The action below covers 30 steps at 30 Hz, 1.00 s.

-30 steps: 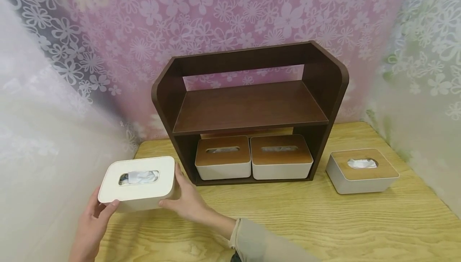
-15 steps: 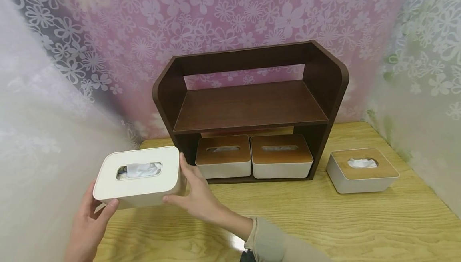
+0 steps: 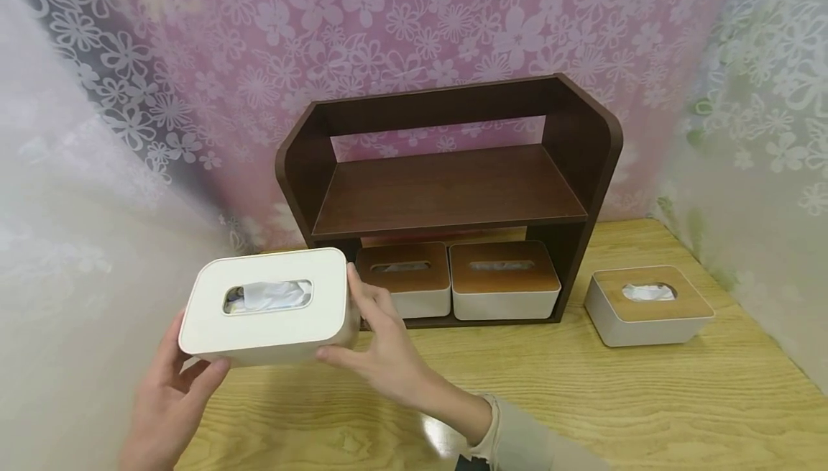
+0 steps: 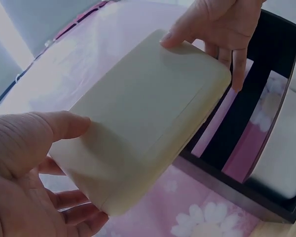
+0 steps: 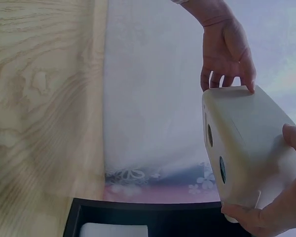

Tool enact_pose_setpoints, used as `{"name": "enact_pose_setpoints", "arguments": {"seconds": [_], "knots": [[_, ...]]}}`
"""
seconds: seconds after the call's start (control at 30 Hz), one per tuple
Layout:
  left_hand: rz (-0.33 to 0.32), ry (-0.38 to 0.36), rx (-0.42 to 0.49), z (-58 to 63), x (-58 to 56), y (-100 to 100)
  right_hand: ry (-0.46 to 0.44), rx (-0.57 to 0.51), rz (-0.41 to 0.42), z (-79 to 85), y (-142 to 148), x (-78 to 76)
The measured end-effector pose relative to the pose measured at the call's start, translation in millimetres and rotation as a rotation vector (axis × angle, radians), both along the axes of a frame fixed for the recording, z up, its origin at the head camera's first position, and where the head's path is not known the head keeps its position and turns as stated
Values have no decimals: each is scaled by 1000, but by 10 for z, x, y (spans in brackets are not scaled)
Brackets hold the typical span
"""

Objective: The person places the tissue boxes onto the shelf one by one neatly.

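Observation:
A white tissue box (image 3: 268, 331) hangs above the table, tilted, with white tissue showing in its oval slot. My left hand (image 3: 164, 403) grips its left end, thumb on the near side. At the other end my right hand (image 3: 391, 359) holds it, with the thumb on the near side and fingers round the right edge. In the left wrist view the pale side of the tissue box (image 4: 133, 113) lies between both hands. Two round-cornered openings show on another face of the tissue box (image 5: 251, 143) in the right wrist view.
Behind and to the right stands a dark brown two-level shelf (image 3: 453, 187). Its lower level holds a left wood-lidded tissue box (image 3: 420, 304) and a right one (image 3: 507, 305). Another wood-lidded tissue box (image 3: 653, 332) sits on the wooden table (image 3: 517, 392). A pale curtain (image 3: 84, 241) borders the left.
Both hands have raised the white tissue box and carried it a little to the right, so that it now overlaps the shelf's lower left corner. The other boxes stay where they were.

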<state>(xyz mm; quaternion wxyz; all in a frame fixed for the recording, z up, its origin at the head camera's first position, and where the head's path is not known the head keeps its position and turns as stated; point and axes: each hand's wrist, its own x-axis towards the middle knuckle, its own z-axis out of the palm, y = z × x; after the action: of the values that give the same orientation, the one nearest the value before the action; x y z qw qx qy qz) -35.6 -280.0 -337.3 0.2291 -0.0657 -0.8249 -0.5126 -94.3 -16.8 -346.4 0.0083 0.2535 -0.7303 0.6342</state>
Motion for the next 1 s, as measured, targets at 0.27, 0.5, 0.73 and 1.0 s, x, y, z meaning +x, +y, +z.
{"name": "enact_pose_setpoints", "arguments": {"seconds": [0.27,0.5,0.73,1.0], "knots": [[-105,83,41,105,-79,170,73,-37,-32,126,219,10],[-222,174,62,224,-175,314,212,-57,-66,260,425,-5],[-385,293,136,318,-309,461,317,-65,-113,387,604,-65],[-342,193,102,405,-436,625,325,-102,-165,467,743,-131]]}}
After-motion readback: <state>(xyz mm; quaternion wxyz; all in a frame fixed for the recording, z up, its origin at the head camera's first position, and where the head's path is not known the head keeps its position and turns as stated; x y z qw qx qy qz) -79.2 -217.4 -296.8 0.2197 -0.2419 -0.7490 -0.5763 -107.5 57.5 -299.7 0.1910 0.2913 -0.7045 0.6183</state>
